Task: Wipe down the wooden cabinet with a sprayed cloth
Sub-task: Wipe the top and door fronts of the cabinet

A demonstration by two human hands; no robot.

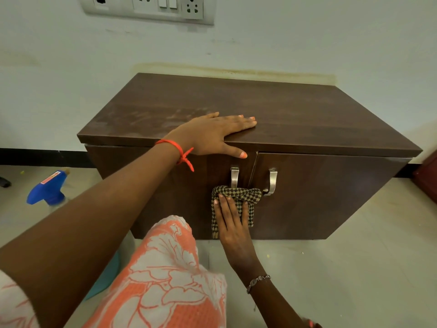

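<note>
A low dark wooden cabinet [307, 119] stands against the wall, with two doors and two metal handles [272, 181]. My left hand [212, 133] lies flat on the front edge of its top, fingers spread, thumb hanging over the edge. My right hand [233, 221] presses a folded brown checked cloth [246, 197] flat against the left door, just under the handles. The cloth's upper edge touches the bottom of the left handle. My palm hides part of the cloth.
A blue spray bottle [48, 189] stands on the tiled floor left of the cabinet. My knee in orange floral fabric [165, 268] is close to the cabinet front. A switch and socket panel [151, 5] is on the wall above.
</note>
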